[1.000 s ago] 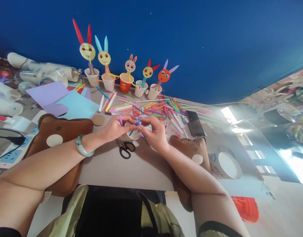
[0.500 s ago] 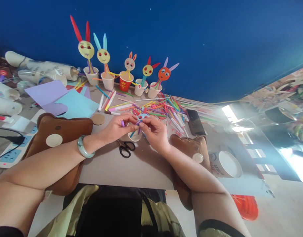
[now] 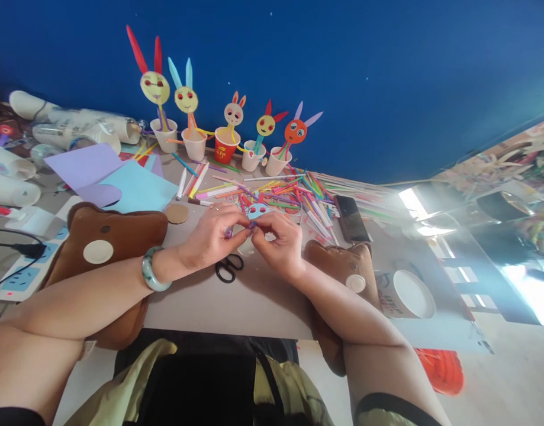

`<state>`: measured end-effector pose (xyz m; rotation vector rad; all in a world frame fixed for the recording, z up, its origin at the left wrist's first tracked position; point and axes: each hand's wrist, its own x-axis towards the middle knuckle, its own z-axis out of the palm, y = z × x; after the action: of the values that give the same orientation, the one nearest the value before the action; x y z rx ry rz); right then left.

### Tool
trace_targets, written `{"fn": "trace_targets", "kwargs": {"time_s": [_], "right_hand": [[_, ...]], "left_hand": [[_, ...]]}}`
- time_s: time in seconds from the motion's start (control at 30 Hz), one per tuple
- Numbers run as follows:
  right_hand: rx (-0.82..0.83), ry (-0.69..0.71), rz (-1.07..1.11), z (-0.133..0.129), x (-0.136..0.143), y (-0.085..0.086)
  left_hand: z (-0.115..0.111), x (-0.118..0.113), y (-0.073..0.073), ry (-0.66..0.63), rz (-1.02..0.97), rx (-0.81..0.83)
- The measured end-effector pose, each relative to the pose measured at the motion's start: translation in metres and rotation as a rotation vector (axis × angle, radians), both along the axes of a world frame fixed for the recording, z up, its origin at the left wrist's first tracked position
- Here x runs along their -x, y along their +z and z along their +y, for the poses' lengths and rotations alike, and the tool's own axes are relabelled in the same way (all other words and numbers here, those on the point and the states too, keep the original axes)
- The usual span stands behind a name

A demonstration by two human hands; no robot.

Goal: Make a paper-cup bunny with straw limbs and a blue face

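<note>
Close together over the middle of the table, my left hand [image 3: 216, 231] and my right hand [image 3: 278, 239] meet at the fingertips. Between them they pinch a thin purple strip [image 3: 228, 233]; its exact kind is too small to make out. Just behind the fingers shows a light blue rabbit face [image 3: 255, 210] with red eyes. A pale paper cup [image 3: 246, 247] stands under the hands, mostly hidden by them. Black-handled scissors [image 3: 229, 268] lie on the table below my left hand.
Several rabbit figures in cups, one cup red [image 3: 225, 148], line the blue wall. Coloured strips and markers [image 3: 280, 192] lie heaped before them. Brown cushions [image 3: 121, 236] sit under my forearms. A phone [image 3: 351, 219], paper sheets [image 3: 138, 186], a power strip [image 3: 23, 278] and a paper bucket [image 3: 414, 294] lie around.
My left hand has turned and its fingers have curled in more around the purple strip. Both hands now cover more of the cup, and more of the blue rabbit face shows.
</note>
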<state>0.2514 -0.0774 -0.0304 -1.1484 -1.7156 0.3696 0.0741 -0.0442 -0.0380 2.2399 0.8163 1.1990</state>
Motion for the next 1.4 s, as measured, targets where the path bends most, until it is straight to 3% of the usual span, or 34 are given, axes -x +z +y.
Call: {"fn": "trace_targets", "kwargs": {"time_s": [0.3, 0.47, 0.57, 0.7, 0.93, 1.1, 1.23, 1.4], "right_hand": [[0.483, 0.128, 0.412, 0.001, -0.001, 0.01], [0.563, 0.249, 0.588, 0.006, -0.004, 0.006], [0.54, 0.226, 0.576, 0.009, -0.005, 0.004], [0.432, 0.149, 0.441, 0.006, -0.004, 0.003], [0.099, 0.105, 0.073, 0.0, -0.003, 0.007], [-0.032, 0.105, -0.02, 0.001, -0.002, 0.005], [-0.095, 0.108, -0.037, 0.0, -0.001, -0.001], [-0.075, 0.069, -0.05, -0.001, 0.001, -0.001]], "left_hand": [[0.007, 0.003, 0.0, -0.1, -0.124, 0.271], [0.014, 0.007, 0.002, -0.195, -0.148, 0.413], [0.015, 0.006, 0.002, -0.136, -0.114, 0.435], [0.011, 0.003, 0.002, -0.009, -0.084, 0.287], [0.006, 0.009, 0.004, 0.077, 0.106, -0.175], [0.004, 0.01, 0.004, 0.155, 0.235, -0.408], [0.004, 0.009, 0.004, 0.173, 0.235, -0.499], [0.004, 0.008, 0.005, 0.181, 0.23, -0.476]]}}
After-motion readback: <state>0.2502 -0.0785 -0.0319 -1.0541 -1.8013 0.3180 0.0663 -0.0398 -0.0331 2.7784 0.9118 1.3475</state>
